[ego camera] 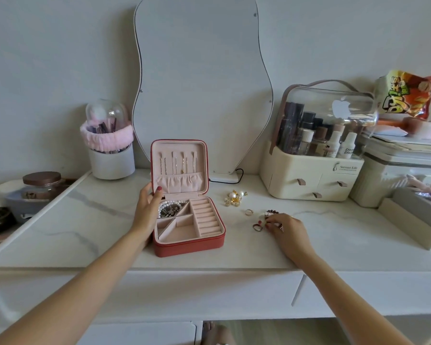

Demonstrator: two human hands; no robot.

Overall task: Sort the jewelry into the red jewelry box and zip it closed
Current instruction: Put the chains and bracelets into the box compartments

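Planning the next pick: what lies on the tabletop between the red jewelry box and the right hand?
In the head view, a dark red ring lies by the right hand, toward the red jewelry box. A small pale ring sits slightly farther back. Otherwise bare tabletop.

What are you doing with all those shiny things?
A person is sorting jewelry into a red jewelry box that stands open on a white table. The left hand steadies the box at its hinge side. The right hand picks at small rings and beads on the table. Pearl earrings lie loose nearby. A pearl bracelet is already inside.
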